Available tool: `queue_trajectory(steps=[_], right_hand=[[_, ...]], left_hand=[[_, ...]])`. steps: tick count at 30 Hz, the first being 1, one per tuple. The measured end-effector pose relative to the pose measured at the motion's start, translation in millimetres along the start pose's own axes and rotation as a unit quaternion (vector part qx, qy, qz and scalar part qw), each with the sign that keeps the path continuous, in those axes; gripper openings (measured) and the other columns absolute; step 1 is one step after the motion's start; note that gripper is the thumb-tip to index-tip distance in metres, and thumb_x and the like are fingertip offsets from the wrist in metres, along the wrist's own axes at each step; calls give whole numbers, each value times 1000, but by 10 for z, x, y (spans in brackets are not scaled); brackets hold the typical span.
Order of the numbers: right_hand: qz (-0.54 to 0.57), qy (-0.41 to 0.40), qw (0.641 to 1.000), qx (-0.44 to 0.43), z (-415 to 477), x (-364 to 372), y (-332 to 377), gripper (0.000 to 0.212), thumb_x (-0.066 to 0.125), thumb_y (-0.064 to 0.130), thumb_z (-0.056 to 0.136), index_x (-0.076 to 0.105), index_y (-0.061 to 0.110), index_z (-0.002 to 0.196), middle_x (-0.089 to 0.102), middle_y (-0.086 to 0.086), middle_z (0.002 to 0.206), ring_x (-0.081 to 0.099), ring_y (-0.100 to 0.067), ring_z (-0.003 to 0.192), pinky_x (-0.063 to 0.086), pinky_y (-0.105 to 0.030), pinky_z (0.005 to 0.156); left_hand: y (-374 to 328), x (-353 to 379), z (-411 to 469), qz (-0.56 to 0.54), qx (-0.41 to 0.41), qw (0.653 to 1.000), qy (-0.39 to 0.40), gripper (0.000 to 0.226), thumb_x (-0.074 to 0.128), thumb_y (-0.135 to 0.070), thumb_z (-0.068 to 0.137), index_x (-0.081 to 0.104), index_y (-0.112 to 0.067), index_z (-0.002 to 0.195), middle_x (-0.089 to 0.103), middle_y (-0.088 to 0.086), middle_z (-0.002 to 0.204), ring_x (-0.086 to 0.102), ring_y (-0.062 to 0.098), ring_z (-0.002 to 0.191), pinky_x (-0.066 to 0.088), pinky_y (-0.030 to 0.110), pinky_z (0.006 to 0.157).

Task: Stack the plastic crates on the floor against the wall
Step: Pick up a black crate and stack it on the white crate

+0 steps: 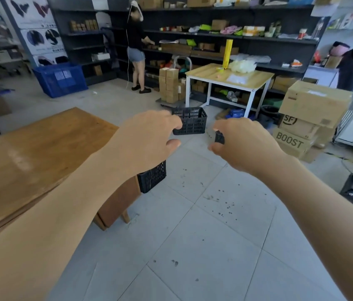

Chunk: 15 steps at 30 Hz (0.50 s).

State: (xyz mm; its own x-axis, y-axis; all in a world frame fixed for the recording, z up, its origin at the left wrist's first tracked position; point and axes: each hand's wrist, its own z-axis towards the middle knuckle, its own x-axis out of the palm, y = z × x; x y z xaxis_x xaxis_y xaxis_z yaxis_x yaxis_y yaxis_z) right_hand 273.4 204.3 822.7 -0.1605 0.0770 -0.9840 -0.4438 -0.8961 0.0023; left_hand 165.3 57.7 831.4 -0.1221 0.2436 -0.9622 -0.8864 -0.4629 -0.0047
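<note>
Your left hand (149, 137) and right hand (242, 144) reach forward over the grey tiled floor (203, 235), both released: fingers curled, thumbs apart, gripping nothing. A black slatted plastic crate (190, 121) stands upright on the floor beyond your left fingertips, in front of the white-legged table (229, 79); what it contains cannot be told. A second black crate (152, 177) shows below your left wrist, beside the corner of the wooden table (36, 157), mostly hidden by your arm. A small part of a third black crate (219, 137) shows between your right thumb and fingers; whether you touch it cannot be told. A large blue crate (60, 80) sits by the shelving (214, 35) at far left. Stacked cardboard boxes (307, 120), the lowest marked BOOST, stand at right. Another person (137, 46) faces the shelves.
</note>
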Motion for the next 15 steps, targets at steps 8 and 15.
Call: queue_trajectory(steps=[8, 15], right_hand=[[-14, 16, 1000, 7, 1328, 433, -617, 32, 52, 37, 95, 56, 16, 118, 63, -7, 109, 57, -29, 93, 41, -37, 80], [-25, 29, 998, 48, 2457, 651, -1272, 35, 51, 38, 96, 54, 16, 123, 63, -7, 111, 59, -28, 95, 37, -33, 75]], left_hand=[[356, 688, 1404, -40, -5, 999, 2, 38, 50, -33, 94, 50, -20, 130, 56, -2, 122, 52, 18, 111, 41, 32, 92], [542, 1119, 2827, -63, 27, 998, -8, 35, 52, -31, 93, 54, -21, 126, 59, -2, 116, 54, 19, 109, 47, 36, 88]])
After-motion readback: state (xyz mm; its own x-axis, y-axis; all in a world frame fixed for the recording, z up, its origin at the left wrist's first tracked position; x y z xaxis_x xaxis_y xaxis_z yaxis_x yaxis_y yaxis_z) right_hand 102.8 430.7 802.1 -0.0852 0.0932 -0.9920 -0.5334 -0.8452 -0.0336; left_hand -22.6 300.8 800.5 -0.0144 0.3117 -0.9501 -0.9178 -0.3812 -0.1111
